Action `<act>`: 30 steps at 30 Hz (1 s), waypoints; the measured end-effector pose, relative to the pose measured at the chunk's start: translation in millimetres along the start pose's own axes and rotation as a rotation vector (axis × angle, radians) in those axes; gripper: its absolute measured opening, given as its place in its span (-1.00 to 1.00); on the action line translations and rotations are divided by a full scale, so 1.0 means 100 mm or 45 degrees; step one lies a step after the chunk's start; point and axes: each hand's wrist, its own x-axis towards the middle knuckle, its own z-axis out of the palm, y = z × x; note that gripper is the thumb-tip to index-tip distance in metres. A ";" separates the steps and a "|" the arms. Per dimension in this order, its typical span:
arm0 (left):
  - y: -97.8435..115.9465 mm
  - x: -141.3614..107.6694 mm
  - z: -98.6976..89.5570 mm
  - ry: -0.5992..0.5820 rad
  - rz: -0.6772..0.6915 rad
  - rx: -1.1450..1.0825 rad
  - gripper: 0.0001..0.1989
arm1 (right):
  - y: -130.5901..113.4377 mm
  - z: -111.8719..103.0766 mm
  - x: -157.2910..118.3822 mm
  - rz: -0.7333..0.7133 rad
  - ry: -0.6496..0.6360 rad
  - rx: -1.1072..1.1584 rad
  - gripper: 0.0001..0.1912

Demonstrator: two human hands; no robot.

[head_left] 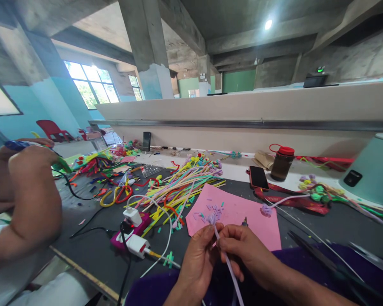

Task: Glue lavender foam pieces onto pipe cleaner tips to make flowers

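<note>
A lavender pipe-cleaner flower [212, 218] on a long fuzzy stem [232, 274] is held over my lap at the near edge of a pink sheet [239, 208]. Just below the flower head, my left hand [199, 253] pinches it between thumb and finger. My right hand [247, 250] is closed on the stem close beside, and the stem's tail hangs toward me. Short lilac cut pieces [207, 212] are scattered on the sheet. A second lavender flower [266, 210] lies at its right edge. Behind my right hand pokes a dark pointed tip [244, 221], its body hidden.
A bundle of coloured pipe cleaners [181, 178] spreads across the table, with scissors [118, 193] to its left. A power strip [130, 233] with chargers and cables sits near my left arm. A phone [258, 177] and bottle [282, 163] stand right. At left, a co-worker's arm [35, 191].
</note>
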 end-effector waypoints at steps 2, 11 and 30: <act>-0.01 0.00 0.00 0.001 -0.002 0.013 -0.78 | 0.01 0.01 0.00 0.006 0.004 -0.017 -0.83; 0.06 0.00 -0.03 -0.023 0.246 0.340 -0.86 | -0.18 -0.22 -0.02 -0.203 0.107 -0.446 -0.76; 0.01 -0.05 0.10 -0.079 0.339 0.589 -0.89 | -0.35 -0.19 -0.14 -0.611 0.269 -0.688 -0.93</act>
